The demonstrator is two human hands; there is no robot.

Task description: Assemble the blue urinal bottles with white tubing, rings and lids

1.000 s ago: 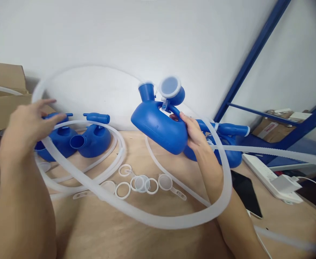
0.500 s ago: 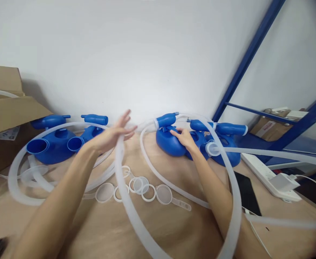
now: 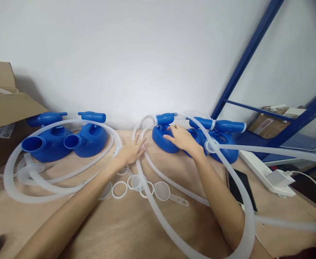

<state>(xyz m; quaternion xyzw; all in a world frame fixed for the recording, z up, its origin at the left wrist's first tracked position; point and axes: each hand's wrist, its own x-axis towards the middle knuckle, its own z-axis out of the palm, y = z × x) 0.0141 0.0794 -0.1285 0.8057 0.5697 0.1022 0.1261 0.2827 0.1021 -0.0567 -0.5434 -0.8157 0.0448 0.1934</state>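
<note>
A plain pale wall [image 3: 136,64] stands behind a wooden worktop [image 3: 114,230], with an open cardboard box [image 3: 12,111] at the far left. To the right, a blue metal rack [image 3: 251,54] leans across the view, and a white power strip [image 3: 260,172] and a dark tablet [image 3: 234,187] lie on the worktop. Two blue jugs [image 3: 89,140] with open mouths sit on the left, inside a loop of clear hose; more stand to the right of the middle. Pale rings [image 3: 119,197] and a strapped cap [image 3: 162,190] lie scattered near the centre.

A second ago the blue jug [image 3: 160,140] was lifted and tilted above the worktop; now it rests on the far side, just left of the other jugs on the right. The right hand [image 3: 183,139] lies over its right side, fingers spread and loosely bent. The left hand [image 3: 129,153], raised at the far left then, is now low near the centre, fingers spread against a pale hose [image 3: 160,220]; whether it presses on the hose I cannot tell. That hose loops toward the near edge.
</note>
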